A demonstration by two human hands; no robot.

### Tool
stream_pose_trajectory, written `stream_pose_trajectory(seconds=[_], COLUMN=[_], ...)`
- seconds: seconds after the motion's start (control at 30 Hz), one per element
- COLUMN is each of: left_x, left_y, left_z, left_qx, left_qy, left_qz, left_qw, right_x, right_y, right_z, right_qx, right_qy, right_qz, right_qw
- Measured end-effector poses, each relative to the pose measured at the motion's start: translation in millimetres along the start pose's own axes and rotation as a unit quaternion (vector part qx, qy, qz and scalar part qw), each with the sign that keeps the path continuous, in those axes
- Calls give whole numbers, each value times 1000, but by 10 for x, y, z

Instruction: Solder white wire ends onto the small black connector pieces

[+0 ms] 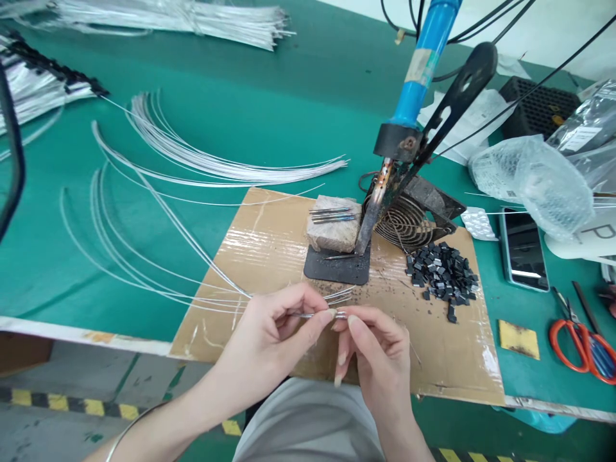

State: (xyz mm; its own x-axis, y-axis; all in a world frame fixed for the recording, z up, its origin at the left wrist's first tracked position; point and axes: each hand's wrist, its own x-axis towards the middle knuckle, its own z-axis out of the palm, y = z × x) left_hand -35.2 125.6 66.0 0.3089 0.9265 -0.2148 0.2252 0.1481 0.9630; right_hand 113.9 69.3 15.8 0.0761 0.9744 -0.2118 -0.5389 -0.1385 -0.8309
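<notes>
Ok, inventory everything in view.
table: one, green, throughout
cardboard: one, brown, near edge
wires: many, white, left to centre
wire bundles: two, white, one black-ended, back left
soldering iron: one, blue handle, right of centre
block: one, greyish, on black pad
rods: several, metallic, on block
fan: one, dark, right of iron
small parts: many, black, cardboard's right
phone: one, dark screen, right
sponge: one, yellow, front right
scissors: one, orange handles, front right
plastic bags: several, clear, far right
left hand: one, bare, pinching wires
right hand: one, bare, pinching wires
</notes>
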Motion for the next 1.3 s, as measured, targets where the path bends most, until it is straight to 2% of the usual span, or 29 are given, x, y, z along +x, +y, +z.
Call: stream_pose_trajectory(seconds=[0.27, 0.53, 0.73, 1.0, 1.3], left_x=[-59, -153, -189, -171, -123], left_y=[-45, -239, -296, -254, -167], left_z=[36, 100, 128, 178, 153], left_qx=[36, 112, 103, 70, 4], left_qy=[33, 72, 83, 114, 88], left_qz=[16, 88, 87, 102, 42], left_qw=[999, 987, 987, 986, 995], right_x=[19, 20, 1, -18, -21], right_y=[-19, -57, -27, 10, 18], right_z=[42, 110, 151, 178, 164], right_qx=[41, 91, 106, 118, 116], right_qy=[17, 29, 43, 47, 48], right_qz=[16, 37, 29, 22, 20], right_qw=[999, 995, 993, 992, 992])
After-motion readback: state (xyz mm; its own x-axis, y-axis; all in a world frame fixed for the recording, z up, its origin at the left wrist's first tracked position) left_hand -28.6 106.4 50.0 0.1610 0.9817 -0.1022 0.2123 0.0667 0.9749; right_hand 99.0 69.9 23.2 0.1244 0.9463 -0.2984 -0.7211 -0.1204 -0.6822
